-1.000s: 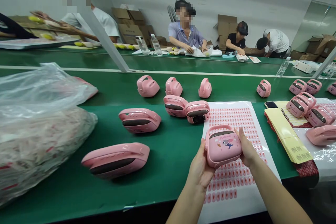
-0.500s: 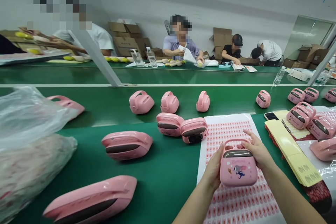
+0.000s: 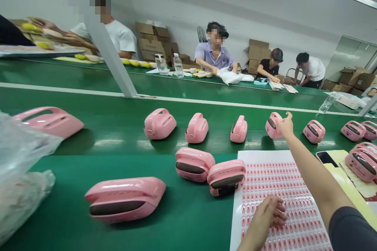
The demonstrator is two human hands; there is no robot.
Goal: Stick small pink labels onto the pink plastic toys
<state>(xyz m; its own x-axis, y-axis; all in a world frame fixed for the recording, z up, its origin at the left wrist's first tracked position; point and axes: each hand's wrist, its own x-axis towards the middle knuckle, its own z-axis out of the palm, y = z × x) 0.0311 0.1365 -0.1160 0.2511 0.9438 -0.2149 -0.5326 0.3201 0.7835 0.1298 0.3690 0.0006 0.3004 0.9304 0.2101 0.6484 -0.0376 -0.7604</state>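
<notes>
Reaching across the green belt [image 3: 188,219], the right hand [image 3: 285,124] was open, its fingers spread at the side of a pink case [image 3: 273,125] and not yet clamped on it; a reach like that called for closing around the handle squarely. The left hand [image 3: 265,219] lay over the sticker sheet [image 3: 238,204], loosely curled, holding nothing.

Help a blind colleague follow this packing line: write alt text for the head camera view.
The right hand reaches across a green conveyor belt to a pink handled plastic case, while the left hand rests on a sheet of small pink labels. More pink cases lie along the belt, and a co-worker in a blue shirt sits beyond.
</notes>
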